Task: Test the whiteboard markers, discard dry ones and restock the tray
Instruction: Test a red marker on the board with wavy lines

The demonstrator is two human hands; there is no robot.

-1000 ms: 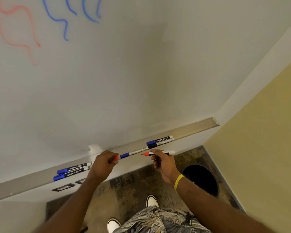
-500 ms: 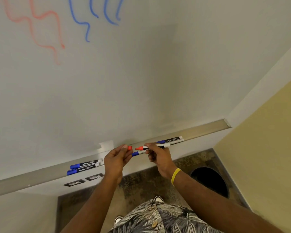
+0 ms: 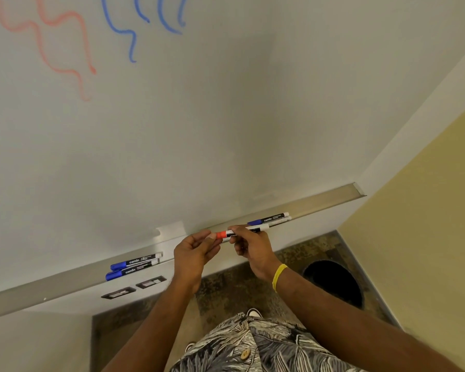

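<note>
Both hands are close together just in front of the tray, sharing one red marker (image 3: pixel 246 230). The left hand (image 3: pixel 195 255) has its fingertips pinched on the red cap (image 3: pixel 221 234), and the right hand (image 3: pixel 250 249) pinches the white barrel right beside it, so both are clamped on the same pen. The cap end points left and looks butted up against the barrel as far as I can see. There's a yellow wristband (image 3: pixel 278 276) on the right wrist. Right behind the hands the metal tray (image 3: pixel 330 198) runs along the bottom of the whiteboard (image 3: pixel 226 116). In it, left of the hands, two blue-capped markers (image 3: pixel 134 262) lie side by side, touching, caps to the left. Further right sits the right pair of markers (image 3: pixel 273 218), lying the same way. The back one has a blue cap, and the front one's cap end is hidden behind the right hand. The board's got red squiggles (image 3: pixel 86 47) and blue squiggles (image 3: pixel 131 47) up at the top left. Down on the floor to the right, near the yellow wall (image 3: pixel 427 224), is a round black bin (image 3: pixel 333 283). Its inside is just dark, so I can't tell what's in it.
</note>
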